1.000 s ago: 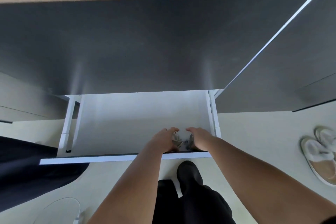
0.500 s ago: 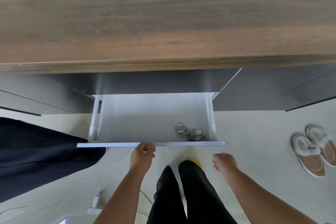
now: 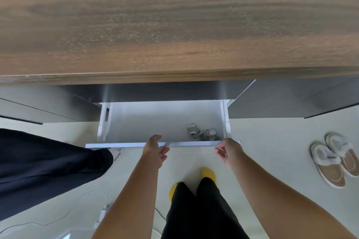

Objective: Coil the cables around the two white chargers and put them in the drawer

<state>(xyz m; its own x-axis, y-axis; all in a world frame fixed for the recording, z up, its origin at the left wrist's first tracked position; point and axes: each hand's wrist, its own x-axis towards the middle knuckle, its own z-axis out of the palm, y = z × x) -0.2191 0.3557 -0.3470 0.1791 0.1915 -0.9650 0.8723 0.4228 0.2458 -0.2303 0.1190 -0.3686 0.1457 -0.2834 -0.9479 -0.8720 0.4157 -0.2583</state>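
The white drawer stands pulled out under the desk. Two white chargers, each with its cable coiled around it, lie side by side in its front right corner: one on the left, the other on the right. My left hand is at the middle of the drawer's front panel, fingers over its top edge and thumb below. My right hand is at the panel's right end, fingers curled onto the edge. Neither hand touches the chargers.
A wood-grain desktop overhangs the drawer, with dark cabinet fronts on both sides. A pair of furry slippers lies on the floor at right. Dark cloth lies at left, and a white plug with a thin cable lies below it. My yellow-socked feet stand in front.
Both hands left the chargers inside the drawer and drew back. The view rose to show the desktop. The left hand, then the right, came onto the drawer's front panel.
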